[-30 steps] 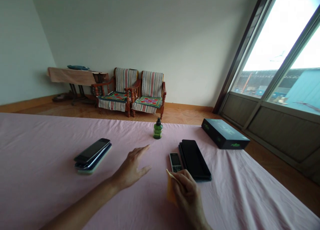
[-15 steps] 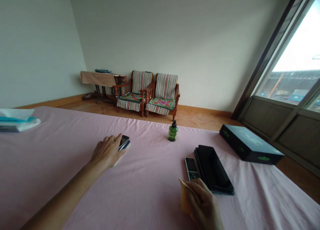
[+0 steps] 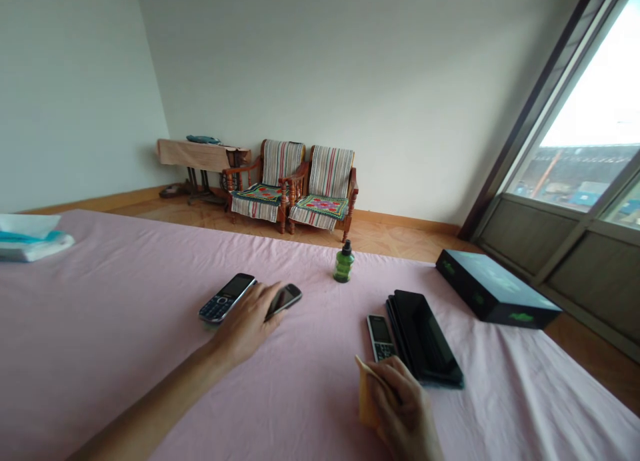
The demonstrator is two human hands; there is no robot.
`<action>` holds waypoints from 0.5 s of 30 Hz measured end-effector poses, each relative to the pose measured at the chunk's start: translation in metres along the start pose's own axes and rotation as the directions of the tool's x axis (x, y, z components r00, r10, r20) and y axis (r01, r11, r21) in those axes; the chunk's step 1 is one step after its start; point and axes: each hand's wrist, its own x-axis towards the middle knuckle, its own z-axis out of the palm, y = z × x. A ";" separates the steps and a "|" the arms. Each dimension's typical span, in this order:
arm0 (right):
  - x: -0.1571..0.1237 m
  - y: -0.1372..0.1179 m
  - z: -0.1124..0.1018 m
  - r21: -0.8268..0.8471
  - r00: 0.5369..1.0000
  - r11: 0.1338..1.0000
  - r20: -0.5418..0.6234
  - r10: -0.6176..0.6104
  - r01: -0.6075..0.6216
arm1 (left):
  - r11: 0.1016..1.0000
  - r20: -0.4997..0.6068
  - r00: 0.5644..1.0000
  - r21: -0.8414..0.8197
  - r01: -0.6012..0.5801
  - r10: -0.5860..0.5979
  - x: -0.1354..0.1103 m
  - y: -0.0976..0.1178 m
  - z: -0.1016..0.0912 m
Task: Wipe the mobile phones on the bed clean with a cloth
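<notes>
My left hand (image 3: 250, 317) is closed around a dark mobile phone (image 3: 284, 299), its screen facing up past my fingers. Just left of that hand, a keypad phone (image 3: 229, 297) lies face up on the pink sheet (image 3: 280, 394). My right hand (image 3: 403, 404) grips a folded yellow cloth (image 3: 369, 401) at the lower right. Beyond its knuckles lies a smaller silver-edged keypad phone (image 3: 381, 337), its lower end partly covered by my fingers. Touching or close beside that phone is a stack of black tablets (image 3: 425, 337), screen up.
A green spray bottle (image 3: 343, 262) stands upright near the far edge of the sheet. At the right is a black box (image 3: 495, 287), and at far left a tissue pack (image 3: 35, 241). Two wooden armchairs (image 3: 323, 187) stand against the wall.
My left hand has moved right with the dark phone, uncovering the keypad phone that lay under it. The right hand keeps its hold on the cloth, almost unmoved.
</notes>
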 end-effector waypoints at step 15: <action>0.001 -0.003 -0.004 -0.056 1.000 0.998 0.023 -0.012 0.013 | 0.880 0.278 0.960 -0.463 0.105 0.031 -0.026 0.058 0.026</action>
